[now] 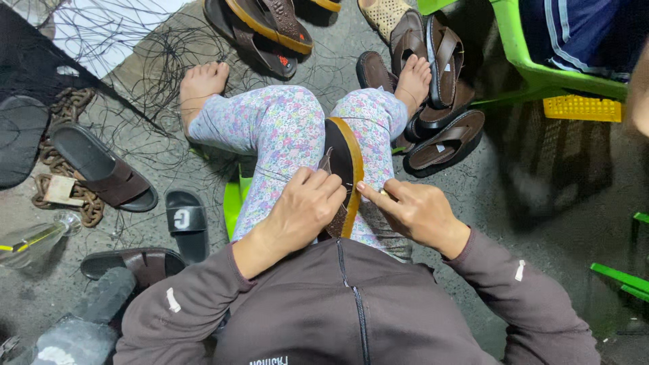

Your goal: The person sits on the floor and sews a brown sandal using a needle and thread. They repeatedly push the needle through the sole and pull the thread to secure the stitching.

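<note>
A brown sandal (345,159) with a tan rim stands on edge between my knees. My left hand (304,206) is closed on its strap and side, holding it steady. My right hand (412,209) pinches a small slim tool at the sandal's rim, its forefinger pointing at the edge. Both forearms wear dark brown sleeves. My legs, in flowered trousers, stretch forward with bare feet on the concrete floor.
Several brown sandals (439,101) are heaped by my right foot, more (267,30) lie ahead. Black slides (101,165) and a rusty chain (64,145) lie at left with loose black thread. A green plastic chair (541,67) with a seated person stands at right.
</note>
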